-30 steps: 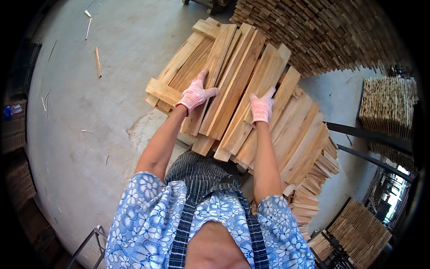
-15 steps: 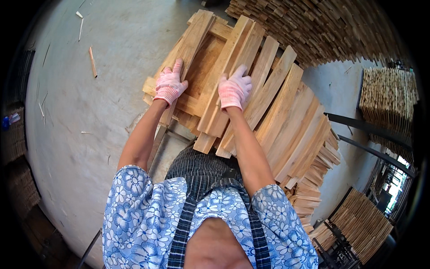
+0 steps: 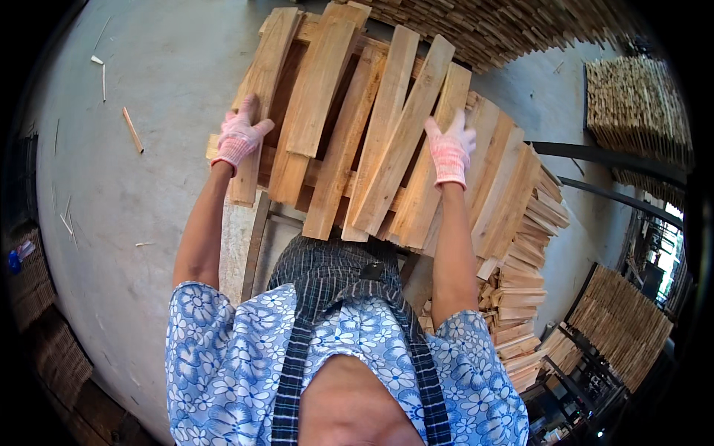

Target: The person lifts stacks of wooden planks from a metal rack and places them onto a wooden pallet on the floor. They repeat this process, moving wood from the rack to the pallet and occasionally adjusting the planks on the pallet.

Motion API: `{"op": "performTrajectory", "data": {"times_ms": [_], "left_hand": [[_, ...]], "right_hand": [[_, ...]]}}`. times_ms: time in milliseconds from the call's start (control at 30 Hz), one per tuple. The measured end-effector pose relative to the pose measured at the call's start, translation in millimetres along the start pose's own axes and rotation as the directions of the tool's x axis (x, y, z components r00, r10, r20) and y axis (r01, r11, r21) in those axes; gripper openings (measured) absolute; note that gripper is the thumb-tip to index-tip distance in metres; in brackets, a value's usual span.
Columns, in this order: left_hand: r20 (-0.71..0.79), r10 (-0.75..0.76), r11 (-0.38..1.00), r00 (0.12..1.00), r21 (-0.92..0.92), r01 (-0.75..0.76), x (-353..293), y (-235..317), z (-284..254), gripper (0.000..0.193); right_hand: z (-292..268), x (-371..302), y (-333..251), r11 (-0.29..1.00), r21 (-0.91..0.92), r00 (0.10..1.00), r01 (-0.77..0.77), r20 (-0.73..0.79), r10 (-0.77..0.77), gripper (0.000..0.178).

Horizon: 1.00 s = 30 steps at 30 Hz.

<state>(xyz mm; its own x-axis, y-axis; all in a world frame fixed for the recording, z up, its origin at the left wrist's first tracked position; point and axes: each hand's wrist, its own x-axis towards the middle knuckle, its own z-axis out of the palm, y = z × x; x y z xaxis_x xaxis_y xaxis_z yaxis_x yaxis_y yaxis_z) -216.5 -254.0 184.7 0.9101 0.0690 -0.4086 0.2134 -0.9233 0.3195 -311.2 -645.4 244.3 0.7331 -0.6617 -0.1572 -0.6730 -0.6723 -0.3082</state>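
Both my hands wear pinkish-white knit gloves. My left hand point(image 3: 242, 134) lies with its thumb spread on the leftmost wooden plank point(image 3: 269, 82), at that plank's left edge. My right hand point(image 3: 451, 149) is open, its fingers apart, over a plank point(image 3: 428, 197) right of the middle. Between my hands, several light-brown planks point(image 3: 323, 89) lie side by side, some overlapping or askew, with dark gaps between them. A slanting plank point(image 3: 405, 134) rests across its neighbours. Under them, wooden cross pieces point(image 3: 320, 178) show in part.
More planks point(image 3: 502, 193) fan out to the right, above a stack of short wood pieces point(image 3: 520, 297). A large wood stack point(image 3: 513, 30) stands at the far side, with bundles point(image 3: 636, 104) at right. Dark metal bars point(image 3: 602, 152) jut nearby. Wood scraps point(image 3: 132, 130) lie on the concrete floor point(image 3: 171, 67).
My hands have moved farther apart, the left leftward and the right rightward. Planks formerly bunched near my right hand now lie spread over the open recess between my hands.
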Motion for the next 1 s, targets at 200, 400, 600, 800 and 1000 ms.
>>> {"op": "performTrajectory", "data": {"times_ms": [200, 400, 600, 800, 1000], "left_hand": [[-0.388, 0.457, 0.69, 0.8, -0.413, -0.594, -69, 109, 25, 0.072], [-0.03, 0.439, 0.88, 0.898, 0.219, -0.423, -137, 205, 111, 0.09], [-0.297, 0.545, 0.832, 0.784, 0.304, -0.464, -101, 155, 141, 0.079], [-0.291, 0.496, 0.822, 0.818, -0.147, -0.551, -97, 116, 127, 0.069], [-0.176, 0.18, 0.984, 0.968, 0.032, -0.178, -117, 126, 117, 0.09]], "right_hand": [[61, -31, 45, 0.991, -0.029, 0.98, -0.129, 0.146, 0.132, 0.102], [50, -32, 70, 0.911, 0.41, 0.991, -0.054, 0.136, -0.003, 0.103], [-8, -82, 221, 0.885, 0.466, 0.984, 0.007, -0.158, 0.075, 0.1], [-83, -28, 357, 0.961, 0.039, 0.961, -0.274, 0.043, 0.272, 0.093], [14, -8, 395, 0.973, -0.009, 0.97, -0.231, 0.068, 0.231, 0.068]]}}
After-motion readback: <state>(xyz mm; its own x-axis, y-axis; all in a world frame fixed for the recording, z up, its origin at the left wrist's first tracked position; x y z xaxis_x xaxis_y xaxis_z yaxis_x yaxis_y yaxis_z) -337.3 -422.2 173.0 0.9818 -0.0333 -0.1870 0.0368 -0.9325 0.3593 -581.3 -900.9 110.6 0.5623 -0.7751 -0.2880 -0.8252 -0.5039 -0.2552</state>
